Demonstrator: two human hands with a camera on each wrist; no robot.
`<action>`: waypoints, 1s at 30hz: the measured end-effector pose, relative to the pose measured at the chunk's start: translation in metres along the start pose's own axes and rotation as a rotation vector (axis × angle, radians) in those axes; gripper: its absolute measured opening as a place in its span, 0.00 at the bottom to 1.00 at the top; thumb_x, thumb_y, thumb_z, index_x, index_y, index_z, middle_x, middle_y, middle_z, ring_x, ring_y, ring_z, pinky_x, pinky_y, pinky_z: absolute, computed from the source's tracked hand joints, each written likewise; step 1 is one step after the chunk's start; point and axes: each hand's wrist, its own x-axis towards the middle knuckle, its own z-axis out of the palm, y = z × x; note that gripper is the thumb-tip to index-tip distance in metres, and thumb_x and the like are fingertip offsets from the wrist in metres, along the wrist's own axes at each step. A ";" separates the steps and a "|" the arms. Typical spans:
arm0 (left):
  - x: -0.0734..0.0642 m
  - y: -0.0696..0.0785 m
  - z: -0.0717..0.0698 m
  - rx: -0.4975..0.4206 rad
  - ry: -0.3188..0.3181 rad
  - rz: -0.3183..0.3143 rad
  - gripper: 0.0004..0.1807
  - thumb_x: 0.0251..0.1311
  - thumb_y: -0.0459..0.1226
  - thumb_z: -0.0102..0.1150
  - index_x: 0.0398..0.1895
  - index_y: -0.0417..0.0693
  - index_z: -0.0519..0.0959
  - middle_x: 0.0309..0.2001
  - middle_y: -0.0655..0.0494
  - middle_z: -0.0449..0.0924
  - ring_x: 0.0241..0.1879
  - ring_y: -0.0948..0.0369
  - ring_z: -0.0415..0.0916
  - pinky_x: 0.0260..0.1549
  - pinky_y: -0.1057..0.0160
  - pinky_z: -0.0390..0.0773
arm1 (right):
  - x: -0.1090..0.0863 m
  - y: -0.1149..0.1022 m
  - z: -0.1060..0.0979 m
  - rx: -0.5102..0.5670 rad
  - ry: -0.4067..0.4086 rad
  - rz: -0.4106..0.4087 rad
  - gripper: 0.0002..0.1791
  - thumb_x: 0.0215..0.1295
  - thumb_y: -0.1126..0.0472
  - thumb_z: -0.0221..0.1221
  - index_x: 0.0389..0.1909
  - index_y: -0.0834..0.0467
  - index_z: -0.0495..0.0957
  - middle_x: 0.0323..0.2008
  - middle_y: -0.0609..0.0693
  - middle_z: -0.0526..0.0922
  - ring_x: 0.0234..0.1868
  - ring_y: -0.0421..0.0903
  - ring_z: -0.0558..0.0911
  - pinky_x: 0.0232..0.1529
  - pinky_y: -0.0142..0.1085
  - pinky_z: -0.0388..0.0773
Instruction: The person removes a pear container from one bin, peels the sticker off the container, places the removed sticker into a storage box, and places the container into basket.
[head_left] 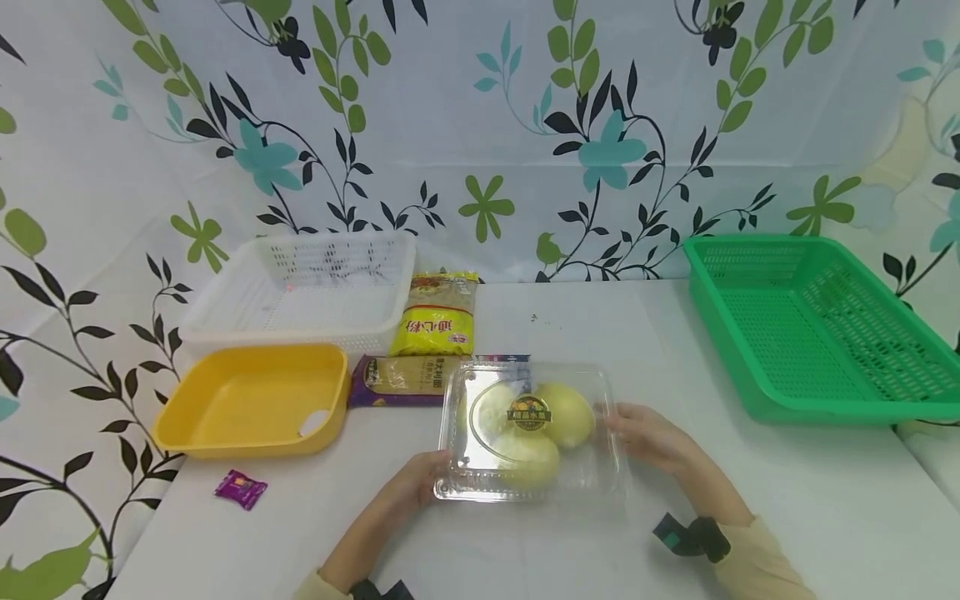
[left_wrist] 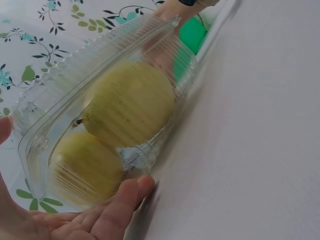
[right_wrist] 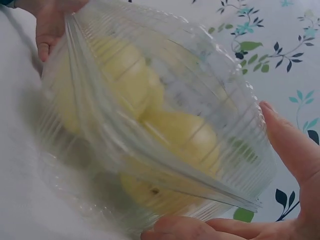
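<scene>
Between both hands is a clear plastic clamshell box with a dark gold label on its lid. Inside lie three yellow-green pears, one with its stem showing. The left hand grips the box's near left side, its fingers below and thumb above in the left wrist view. On the opposite side, the right hand holds the box with the thumb on the upper edge and fingers underneath. The box is just above or on the white table; which, I cannot tell.
Behind the box lie a purple noodle packet and a yellow pasta bag. At left are a white basket, a yellow tray and a small purple wrapped sweet. A green basket stands at right.
</scene>
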 end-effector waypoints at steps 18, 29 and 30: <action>-0.009 -0.001 -0.009 0.071 0.006 -0.044 0.34 0.59 0.46 0.46 0.51 0.17 0.61 0.41 0.37 0.76 0.36 0.55 0.78 0.37 0.61 0.76 | -0.005 -0.003 -0.005 -0.061 -0.103 -0.008 0.37 0.65 0.58 0.51 0.57 0.84 0.45 0.57 0.73 0.60 0.56 0.56 0.66 0.53 0.41 0.65; -0.010 -0.005 -0.011 0.106 -0.016 -0.043 0.34 0.62 0.46 0.43 0.51 0.17 0.61 0.39 0.35 0.76 0.34 0.53 0.79 0.35 0.58 0.77 | -0.006 -0.005 -0.003 -0.052 -0.085 0.022 0.35 0.65 0.59 0.51 0.57 0.82 0.47 0.52 0.66 0.68 0.52 0.56 0.70 0.48 0.40 0.70; -0.010 -0.005 -0.012 0.111 -0.019 -0.041 0.34 0.62 0.46 0.43 0.51 0.17 0.61 0.39 0.35 0.76 0.34 0.52 0.78 0.35 0.58 0.77 | -0.006 -0.005 -0.003 -0.055 -0.074 0.028 0.35 0.65 0.59 0.51 0.57 0.82 0.47 0.52 0.66 0.68 0.51 0.56 0.70 0.48 0.40 0.70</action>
